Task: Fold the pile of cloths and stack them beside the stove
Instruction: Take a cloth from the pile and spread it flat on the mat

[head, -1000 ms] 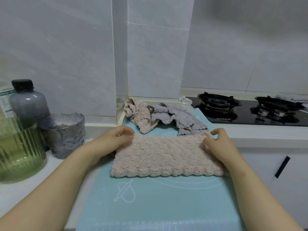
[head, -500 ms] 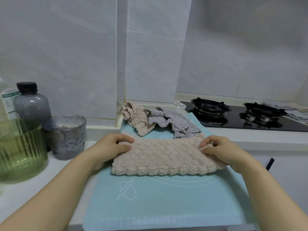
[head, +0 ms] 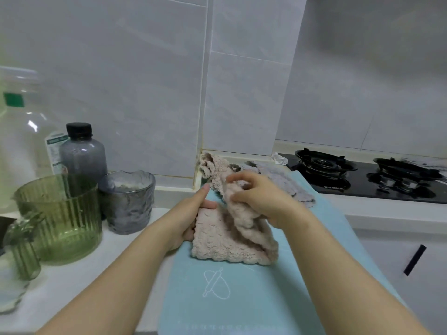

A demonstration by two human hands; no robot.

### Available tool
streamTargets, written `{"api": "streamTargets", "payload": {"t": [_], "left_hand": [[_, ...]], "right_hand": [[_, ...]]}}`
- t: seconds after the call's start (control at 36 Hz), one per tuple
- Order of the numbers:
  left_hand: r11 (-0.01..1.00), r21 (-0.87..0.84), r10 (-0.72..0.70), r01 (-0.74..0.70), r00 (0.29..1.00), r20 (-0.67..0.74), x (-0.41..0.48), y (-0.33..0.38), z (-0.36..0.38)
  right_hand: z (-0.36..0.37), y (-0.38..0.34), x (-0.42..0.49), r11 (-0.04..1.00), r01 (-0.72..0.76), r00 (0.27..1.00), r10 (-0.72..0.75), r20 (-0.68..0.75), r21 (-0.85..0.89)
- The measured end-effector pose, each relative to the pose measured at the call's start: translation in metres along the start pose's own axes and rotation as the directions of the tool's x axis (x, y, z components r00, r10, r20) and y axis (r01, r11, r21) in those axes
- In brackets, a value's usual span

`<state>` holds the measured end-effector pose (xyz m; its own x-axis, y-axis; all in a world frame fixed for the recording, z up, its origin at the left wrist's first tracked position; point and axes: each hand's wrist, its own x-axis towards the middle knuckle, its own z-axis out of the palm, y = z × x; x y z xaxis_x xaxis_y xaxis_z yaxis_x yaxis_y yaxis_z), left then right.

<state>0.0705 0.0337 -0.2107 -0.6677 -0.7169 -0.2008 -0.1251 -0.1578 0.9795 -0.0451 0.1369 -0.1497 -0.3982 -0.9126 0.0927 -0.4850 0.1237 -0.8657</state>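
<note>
Lifted since a moment ago, the right end of the beige cloth (head: 217, 240) is pinched in the right hand (head: 263, 201) over the middle of the baking mat (head: 242, 301). The left hand (head: 188, 213), fingers straight, presses its left edge.

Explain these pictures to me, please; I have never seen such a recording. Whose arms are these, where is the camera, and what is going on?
No machine here: a person works with bare hands, and the camera is worn on their head, looking forward and down. So the two arms reaching in from below are the wearer's own. On the counter lies a blue mat. On it is a pink cloth, half folded: the left hand steadies its left edge with straight fingers, while the right hand grips the other end, raised over the middle. Behind sits the pile of unfolded cloths, with the stove to its right. Left of the mat stand a green jar, a grey cup and a bottle.
</note>
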Motion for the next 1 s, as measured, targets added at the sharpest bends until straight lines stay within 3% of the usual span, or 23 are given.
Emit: {"api": "streamTargets", "payload": {"t": [0.11, 0.19, 0.25, 0.31, 0.39, 0.44, 0.53, 0.64, 0.78, 0.86, 1.0], "left_hand": [[1.0, -0.007, 0.007, -0.007, 1.0, 0.013, -0.001, -0.001, 0.0], [0.999, -0.034, -0.012, 0.012, 1.0, 0.014, -0.001, -0.003, -0.001], [1.0, -0.027, -0.01, 0.01, 1.0, 0.014, -0.004, -0.002, 0.001], [1.0, -0.006, 0.019, -0.019, 1.0, -0.006, -0.001, -0.004, 0.001], [0.999, 0.001, 0.051, -0.051, 0.999, -0.016, -0.001, -0.002, 0.003], [0.999, -0.012, 0.037, -0.038, 0.999, -0.013, -0.001, -0.001, 0.004], [0.997, -0.077, 0.001, 0.001, 1.0, 0.02, -0.004, 0.001, 0.005], [0.994, -0.107, 0.019, -0.021, 1.0, -0.018, -0.003, 0.0, 0.006], [0.99, -0.143, 0.007, -0.012, 0.999, -0.036, -0.003, 0.0, 0.005], [0.987, -0.159, -0.005, 0.006, 1.0, 0.003, -0.005, 0.002, 0.005], [0.994, -0.109, 0.013, -0.002, 0.995, 0.099, -0.007, 0.003, 0.006]], "right_hand": [[0.021, 0.002, 0.0, 1.0, -0.015, 0.997, 0.017, 0.079, -0.023], [0.022, 0.004, -0.003, 0.959, -0.118, 0.987, 0.085, 0.137, 0.256], [0.013, 0.005, -0.004, 0.914, -0.105, 0.994, 0.097, 0.039, 0.392], [0.001, 0.008, -0.005, 0.906, -0.045, 0.989, 0.101, -0.112, 0.422], [-0.007, 0.023, -0.006, 0.977, 0.0, 0.954, 0.063, -0.292, 0.211], [-0.002, 0.041, -0.009, 0.998, 0.004, 0.95, 0.015, -0.312, 0.059], [0.006, 0.063, -0.013, 1.0, 0.001, 0.961, 0.003, -0.277, 0.013], [-0.002, 0.069, -0.018, 0.991, 0.058, 0.986, -0.038, -0.162, 0.12], [-0.008, 0.072, -0.031, 0.972, 0.192, 0.97, -0.167, 0.178, -0.138], [-0.006, 0.075, -0.027, 0.932, 0.225, 0.968, -0.181, 0.173, -0.284], [-0.011, 0.071, -0.028, 0.928, 0.303, 0.953, -0.295, 0.071, -0.216]]}}
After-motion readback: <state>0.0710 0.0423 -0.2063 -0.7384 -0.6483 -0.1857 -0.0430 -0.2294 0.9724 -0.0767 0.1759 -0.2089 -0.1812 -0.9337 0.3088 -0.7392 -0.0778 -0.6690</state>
